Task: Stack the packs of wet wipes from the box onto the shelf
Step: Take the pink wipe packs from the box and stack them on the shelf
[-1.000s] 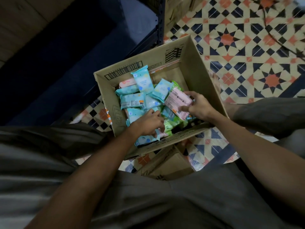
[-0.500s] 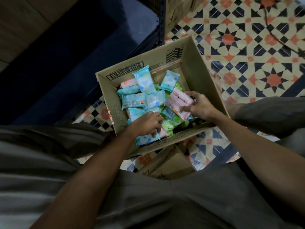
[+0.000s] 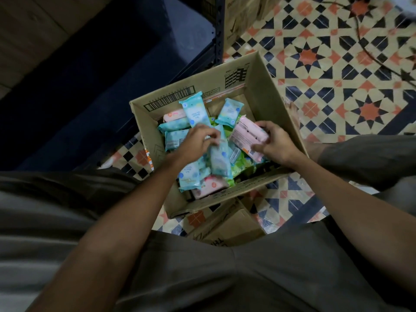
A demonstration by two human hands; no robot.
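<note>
An open cardboard box stands on the tiled floor, holding several blue, pink and green packs of wet wipes. My left hand grips a long blue pack by its upper end, lifted above the pile. My right hand holds a pink pack at the box's right side, fingers curled round its edges. A dark blue shelf lies to the left of the box, low near the floor.
A dark metal shelf post rises just behind the box's far left corner. Another cardboard box stands behind it. A box flap lies between my knees. A dark cable runs over the patterned floor at far right.
My left hand has moved up from the near side of the pile and now holds a long blue pack. My right hand has raised the pink pack slightly.
</note>
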